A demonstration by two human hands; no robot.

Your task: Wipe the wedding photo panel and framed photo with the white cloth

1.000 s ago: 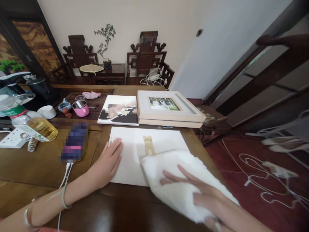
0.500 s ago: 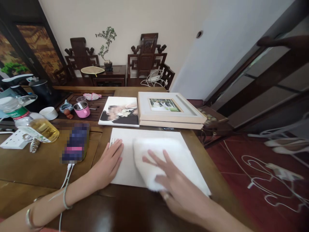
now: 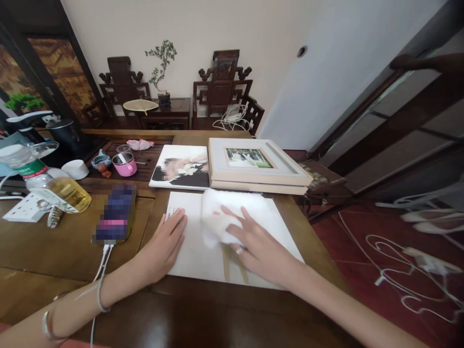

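A flat white board lies on the wooden table in front of me, with small dark print near its upper left edge and two tan strips showing on its lower part. My left hand rests flat on the board's left edge, fingers stretched out. Over the board's upper middle, my right hand holds a fluffy white cloth, pressing it against the surface with its fingers partly spread. The cloth covers part of the board and is slightly blurred.
Beyond the board are a photo panel and stacked pale frames. To the left lie a phone on a charging cable, a tilted bottle of yellow liquid, a power strip and a pink cup. Cables trail across the floor at right.
My right hand has pushed the cloth away from me toward the board's far edge, uncovering the tan strips. The left hand stays at the board's left edge.
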